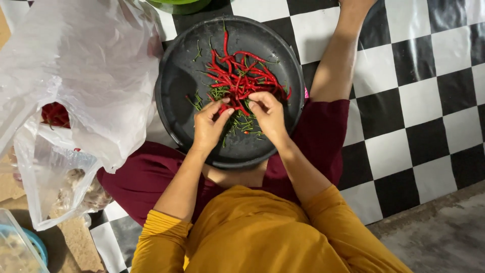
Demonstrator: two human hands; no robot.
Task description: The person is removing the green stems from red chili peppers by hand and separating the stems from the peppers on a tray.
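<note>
Head cam view, the only one I had: I was sat on the checkered floor (414, 101) with the round black tray (177, 86) propped across my lap, so the pile stayed close and both hands could work over it without reaching. The red chilies (241, 75) were heaped toward the far middle of the tray, and the loose green stems (243, 124) lay scattered on the near side, right under my hands, which is where they dropped once pinched off.

My left hand (209, 124) was closed in a pinch on one red chili (226, 107) at its tip end, fingers curled in. My right hand (268, 114) was curled too, fingertips bunched at the edge of the pile and just beside the left. Whether it had hold of the same chili's stem or another pod, I honestly couldn't tell, since the knuckles covered it.

To my left sat a big crumpled clear plastic bag (96, 65) with more red chilies (54, 115) showing through it, kept within arm's reach.

Hard to make out: a second clear bag (55, 177) lower down held something pale and knobbly, too blurred to name. A clear container (12, 247) was cut off at the bottom-left corner, and something green (179, 5) was clipped at the top edge. My own leg (338, 55) ran out of frame up top.
</note>
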